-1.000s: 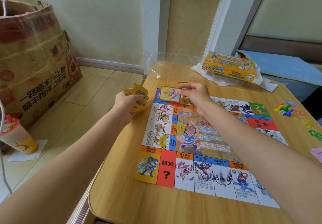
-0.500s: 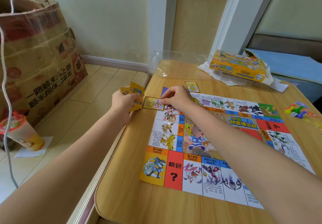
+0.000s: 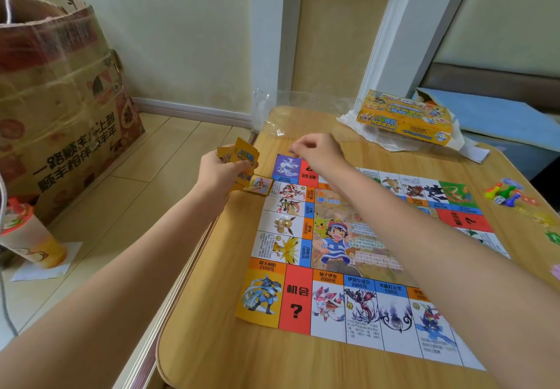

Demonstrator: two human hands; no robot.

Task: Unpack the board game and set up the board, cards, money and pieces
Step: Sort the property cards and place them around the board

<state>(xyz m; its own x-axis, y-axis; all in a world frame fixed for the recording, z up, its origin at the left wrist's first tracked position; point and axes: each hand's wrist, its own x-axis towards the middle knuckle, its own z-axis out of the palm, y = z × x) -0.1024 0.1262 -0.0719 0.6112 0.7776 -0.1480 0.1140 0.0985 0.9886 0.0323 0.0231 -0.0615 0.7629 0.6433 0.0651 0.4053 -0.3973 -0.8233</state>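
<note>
Your left hand grips a fanned stack of yellow cards at the left edge of the worktop, as it did half a second ago. The card you were pinching then now lies flat, a single card just beside the board's left edge and right next to your left hand. Your right hand has let it go and lifted toward the board's far left corner, fingers curled with the tips drawn together; you hold nothing in it that shows. The board lies unfolded on the worktop, the game box sits on white wrapping at the far side, and the coloured pawns lie off the board's right edge.
</note>
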